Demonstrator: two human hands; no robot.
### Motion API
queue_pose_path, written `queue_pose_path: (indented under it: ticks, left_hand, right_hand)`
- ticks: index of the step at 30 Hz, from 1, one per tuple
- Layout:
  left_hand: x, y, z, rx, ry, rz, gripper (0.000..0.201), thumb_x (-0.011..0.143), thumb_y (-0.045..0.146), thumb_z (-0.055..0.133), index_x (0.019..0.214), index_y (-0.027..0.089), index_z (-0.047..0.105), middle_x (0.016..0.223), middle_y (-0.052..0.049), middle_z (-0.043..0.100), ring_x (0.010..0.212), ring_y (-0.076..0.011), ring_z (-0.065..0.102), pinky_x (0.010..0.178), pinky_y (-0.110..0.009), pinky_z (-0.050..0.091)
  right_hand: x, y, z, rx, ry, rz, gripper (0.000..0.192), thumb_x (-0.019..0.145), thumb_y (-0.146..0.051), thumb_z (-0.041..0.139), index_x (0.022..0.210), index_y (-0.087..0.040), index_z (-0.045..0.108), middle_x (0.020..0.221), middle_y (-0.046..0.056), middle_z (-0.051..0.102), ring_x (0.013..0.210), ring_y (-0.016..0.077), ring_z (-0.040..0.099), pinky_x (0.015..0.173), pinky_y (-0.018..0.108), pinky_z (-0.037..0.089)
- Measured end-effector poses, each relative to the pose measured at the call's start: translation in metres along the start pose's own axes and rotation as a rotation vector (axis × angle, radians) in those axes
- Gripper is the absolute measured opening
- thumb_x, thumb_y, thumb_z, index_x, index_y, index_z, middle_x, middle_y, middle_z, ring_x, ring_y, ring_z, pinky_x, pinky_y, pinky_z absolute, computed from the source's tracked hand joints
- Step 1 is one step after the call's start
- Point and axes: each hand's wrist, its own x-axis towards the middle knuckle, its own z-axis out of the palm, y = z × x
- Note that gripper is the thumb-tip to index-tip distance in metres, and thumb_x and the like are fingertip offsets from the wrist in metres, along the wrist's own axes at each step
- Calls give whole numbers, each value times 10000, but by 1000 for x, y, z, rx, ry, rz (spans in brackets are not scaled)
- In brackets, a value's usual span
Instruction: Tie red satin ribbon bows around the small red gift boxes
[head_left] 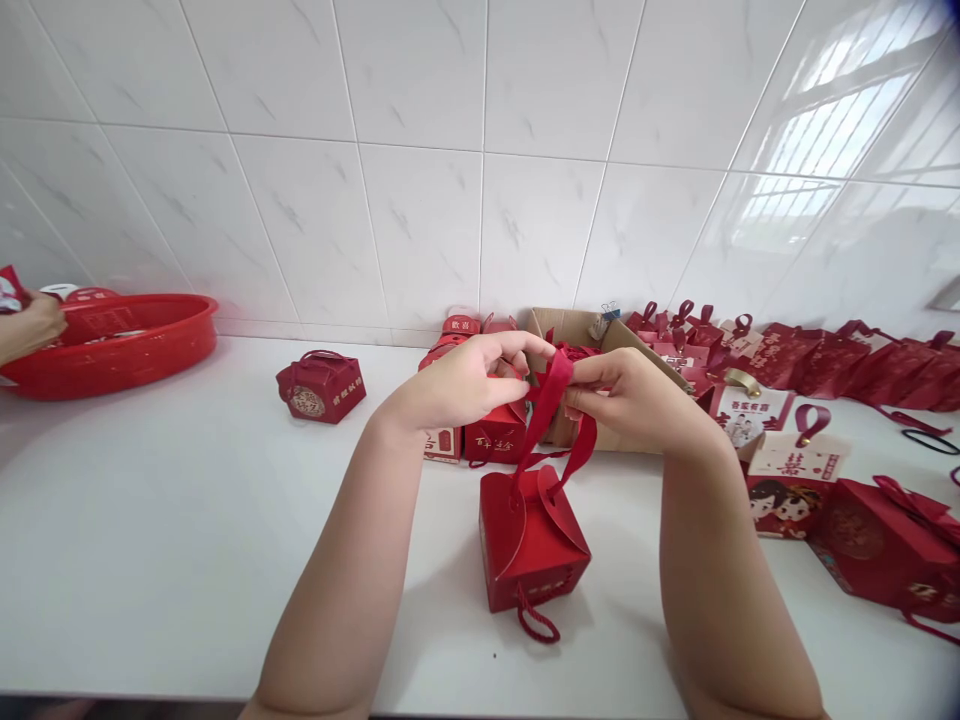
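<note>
White counter: hands (559, 385) pull ribbon (547, 410) straight up from upright box (532, 540).

- Topmost red box (460, 325) by the wall: white label reading 歡喜
- Flat card (795, 462) at right: red 囍 sign
- Other boxes' gold characters too small to read

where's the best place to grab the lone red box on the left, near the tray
Take the lone box by its looped handle on top, coming from straight above. It sits upright and closed on the counter, clear of other boxes, and the handle arches above the lid, so fingers could probably hook under it without crushing the sides.
</note>
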Motion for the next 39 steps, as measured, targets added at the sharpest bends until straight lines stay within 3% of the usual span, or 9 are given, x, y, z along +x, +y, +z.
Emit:
queue_pose_path:
  ticks: [3, 7, 17, 24, 27, 31, 34, 36, 39]
  left_hand:
    - [1, -3, 0, 23, -18, 54, 285, 794, 223, 598, 1076, 263, 606, 1071, -10, 623, 979, -165, 599, 795, -284, 511]
    - [4, -6, 1, -45, -71, 59, 133, 807, 237, 607, 931, 202, 573, 970, -14, 648, 924, -155, 629, 808, -302, 526]
    - [-4, 2, 2, 72, 99, 78, 108, 814, 236, 592, 892, 208, 523, 963, -17, 612, 906, -159, 609, 790, -330, 507]
    - [-22, 1, -13, 219, 222, 1, 150, 820, 286, 575, 951, 228, 529, 1011, -43, 609, 936, -188, 602, 759, -336, 498]
    - [-38, -3, -21, 271, 228, -65, 150, 819, 314, 562, 944, 240, 526, 959, -31, 613, 883, -191, 605, 676, -307, 485]
    - [-67, -27, -31, 377, 254, -166, 156, 824, 341, 533, 952, 254, 511, 941, -22, 608, 835, -191, 604, 680, -315, 480]
    - [-93, -59, -38, 434, 251, -229, 174, 814, 381, 521, 915, 240, 509, 920, -35, 613, 805, -205, 601, 704, -334, 479]
    - [-109, -79, -41, 455, 259, -316, 190, 799, 401, 519, 887, 233, 512, 862, -41, 611, 743, -211, 588, 656, -329, 472]
    - [-125, -95, -40, 402, 202, -414, 256, 787, 441, 525, 931, 230, 535, 846, -49, 619, 697, -211, 574, 627, -319, 466]
  right_hand:
    - [0, 0, 0, 14, 8, 3, 225, 803, -275, 540, 691, -148, 689, 574, 0, 508, 576, 112, 438, 509, 231, 336]
    - [0, 0, 0, 19, 12, -3, 248, 813, -318, 543, 717, -155, 704, 574, -2, 506, 583, 115, 447, 510, 227, 341]
    - [-4, -3, -5, 67, 17, -31, 320, 869, -391, 534, 712, -158, 689, 615, 3, 532, 581, 104, 439, 523, 235, 343]
    - [-17, 3, -14, 82, 189, -90, 197, 837, -336, 606, 891, -223, 758, 958, 48, 684, 942, 190, 593, 808, 292, 461]
    - [-24, 5, -13, 54, 232, 46, 228, 815, -382, 614, 805, -197, 747, 837, 42, 681, 803, 187, 597, 699, 293, 449]
    - [-43, 23, -16, 78, 424, 281, 280, 760, -449, 647, 709, -183, 719, 738, 31, 670, 732, 186, 588, 649, 291, 422]
    - [-72, 59, -24, 105, 593, 445, 281, 706, -462, 686, 695, -183, 720, 757, 49, 689, 791, 221, 613, 708, 323, 443]
    - [-98, 88, -28, 122, 743, 643, 295, 660, -460, 710, 735, -175, 722, 729, 72, 690, 761, 251, 617, 639, 341, 452]
    - [-133, 124, -25, 213, 692, 762, 304, 591, -460, 756, 677, -173, 706, 709, 85, 686, 722, 258, 618, 579, 339, 460]
